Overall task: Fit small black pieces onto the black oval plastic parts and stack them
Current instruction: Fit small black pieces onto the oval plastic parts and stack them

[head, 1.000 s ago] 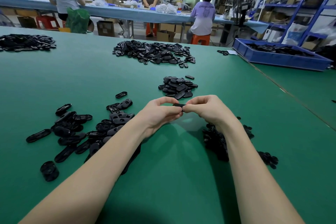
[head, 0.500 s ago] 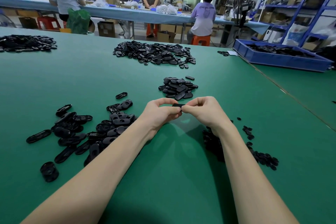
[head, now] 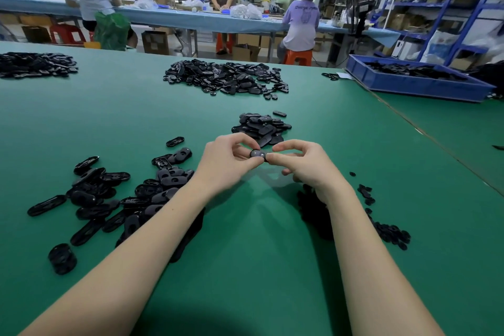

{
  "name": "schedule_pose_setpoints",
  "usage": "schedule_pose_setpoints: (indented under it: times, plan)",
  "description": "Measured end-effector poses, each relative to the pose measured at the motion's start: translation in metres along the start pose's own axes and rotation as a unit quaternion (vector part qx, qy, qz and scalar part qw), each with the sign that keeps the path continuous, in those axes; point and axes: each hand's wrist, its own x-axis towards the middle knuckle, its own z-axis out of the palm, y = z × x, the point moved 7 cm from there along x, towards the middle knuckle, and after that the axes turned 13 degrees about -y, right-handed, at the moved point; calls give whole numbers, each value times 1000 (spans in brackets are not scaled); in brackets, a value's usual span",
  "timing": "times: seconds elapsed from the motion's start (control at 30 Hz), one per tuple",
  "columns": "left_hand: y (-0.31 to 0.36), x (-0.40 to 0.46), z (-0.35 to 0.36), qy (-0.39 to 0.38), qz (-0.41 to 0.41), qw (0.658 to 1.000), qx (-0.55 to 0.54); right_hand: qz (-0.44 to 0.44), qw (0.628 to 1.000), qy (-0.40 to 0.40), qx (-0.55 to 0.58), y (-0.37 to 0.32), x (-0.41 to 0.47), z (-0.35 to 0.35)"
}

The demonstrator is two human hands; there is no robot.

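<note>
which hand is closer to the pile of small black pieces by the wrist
Right. The right hand is just ahead of the small black pieces at its wrist; the left hand is farther left.

Readable text: almost none.
Only faint print on the lilac shirt [head: 303, 15] ahead of me, too blurred to read.

- Green table [head: 114, 117], wide and matte.
- Scattered oval parts [head: 117, 199] at near left.
- Small stack of ovals [head: 62, 258] at the left edge of that scatter.
- Small black pieces [head: 390, 232] at near right.
- Compact heap of ovals [head: 260, 125] at centre.
- Larger pile [head: 226, 79] farther back.
- Another pile [head: 32, 64] at far left.
- Blue tray [head: 417, 84] at far right.
</note>
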Motion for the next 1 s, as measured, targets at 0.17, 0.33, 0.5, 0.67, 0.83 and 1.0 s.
schedule_pose_setpoints:
  times: [0.17, 0.33, 0.5, 0.67, 0.83, 1.0]
  plan:
    - [3, 29, -8, 68, -2, 991, 111, 7, 999, 32, -7, 3, 0, -12]
    - [12, 85, -14, 123, -18, 971, 204, 7, 1000, 13, 1, 7, 1, -13]
    - [-5, 121, -7, 118, -66, 951, 277, 7, 1000, -20, -19, 8, 4, -8]
    - [-12, 118, -12, 139, -68, 960, 232, 5, 1000, -23, -7, 11, 3, -12]
    - [-7, 85, -26, 106, -52, 985, 123, 0, 999, -29, -19, 8, 4, -12]
    - [-11, 37, -35, -49, -71, 995, 54, 1, 997, -43, -68, 4, 4, -4]
